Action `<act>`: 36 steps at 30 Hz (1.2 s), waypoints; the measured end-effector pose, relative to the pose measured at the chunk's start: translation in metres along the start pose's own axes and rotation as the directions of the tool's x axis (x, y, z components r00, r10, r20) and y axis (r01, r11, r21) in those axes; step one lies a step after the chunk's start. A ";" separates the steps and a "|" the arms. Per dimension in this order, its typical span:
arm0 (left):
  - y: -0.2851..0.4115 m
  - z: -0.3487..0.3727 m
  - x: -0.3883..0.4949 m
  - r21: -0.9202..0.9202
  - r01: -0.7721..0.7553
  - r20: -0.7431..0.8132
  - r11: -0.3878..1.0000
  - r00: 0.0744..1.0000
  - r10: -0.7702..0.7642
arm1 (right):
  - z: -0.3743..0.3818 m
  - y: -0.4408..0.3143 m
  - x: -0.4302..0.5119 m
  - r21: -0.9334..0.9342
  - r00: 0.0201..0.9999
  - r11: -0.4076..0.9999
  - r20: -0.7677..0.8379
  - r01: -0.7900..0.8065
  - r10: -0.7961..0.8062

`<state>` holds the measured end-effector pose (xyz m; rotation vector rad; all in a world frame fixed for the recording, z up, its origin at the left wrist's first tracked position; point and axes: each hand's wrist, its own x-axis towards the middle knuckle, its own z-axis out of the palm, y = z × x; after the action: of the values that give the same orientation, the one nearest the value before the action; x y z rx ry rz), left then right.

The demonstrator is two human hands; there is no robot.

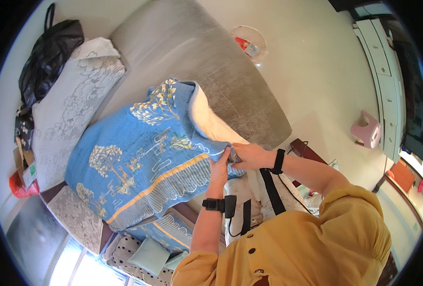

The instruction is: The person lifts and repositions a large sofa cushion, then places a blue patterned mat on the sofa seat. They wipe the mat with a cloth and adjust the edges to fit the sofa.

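Observation:
A blue quilted sofa cover (pixel 143 143), patterned with trees and a yellow stripe, is spread over part of a grey upholstered seat (pixel 211 68). Its far right edge is folded over, showing a cream underside (pixel 211 116). My left hand (pixel 219 171) grips the cover's near right corner, thumb on top. Close beside it, my right hand (pixel 251 156) pinches the same corner. The fabric is bunched between both hands, and some of my fingers are hidden.
A lace-patterned sofa back (pixel 77 96) borders the seat, with a black plastic bag (pixel 50 57) behind it. Cushions (pixel 149 256) lie at lower left. On the floor are a pink stool (pixel 367 129) and a round transparent object (pixel 261 37). White drawers (pixel 384 85) line the right.

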<state>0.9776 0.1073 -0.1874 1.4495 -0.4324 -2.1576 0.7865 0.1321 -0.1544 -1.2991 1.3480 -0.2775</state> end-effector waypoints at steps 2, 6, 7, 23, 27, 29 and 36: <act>0.015 -0.026 -0.021 0.778 -0.271 0.138 0.567 0.954 0.266 | 0.002 -0.014 0.000 0.294 0.982 0.956 0.184 -0.025 -0.031; 0.031 -0.049 -0.044 0.699 -0.165 0.026 0.696 0.978 0.206 | 0.004 -0.030 0.025 0.479 0.970 0.877 -0.219 0.013 0.105; 0.033 -0.051 -0.050 0.405 -0.056 -0.033 0.912 0.997 0.076 | 0.006 -0.038 0.031 0.578 0.962 0.813 -0.255 0.071 0.098; 0.002 -0.019 -0.037 0.273 -0.201 0.179 0.941 0.971 0.155 | -0.087 -0.091 0.099 0.649 0.971 0.729 0.071 -0.218 0.227; -0.020 -0.007 -0.036 0.361 -0.158 -0.058 0.919 0.980 0.191 | -0.120 -0.052 0.106 0.807 0.936 0.503 0.166 -0.310 0.309; -0.030 0.007 -0.048 0.289 -0.181 -0.263 0.940 0.929 0.260 | -0.156 -0.051 0.118 0.703 0.944 0.672 -0.003 -0.233 0.331; -0.015 0.097 -0.101 0.470 -0.199 -0.569 0.860 0.677 0.468 | -0.448 -0.086 0.105 0.508 0.839 0.685 -0.449 0.523 -0.308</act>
<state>0.9159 0.1753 -0.0807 2.0349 -0.7893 -1.1618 0.5000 -0.2105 -0.0143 -0.9956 1.0543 -1.2166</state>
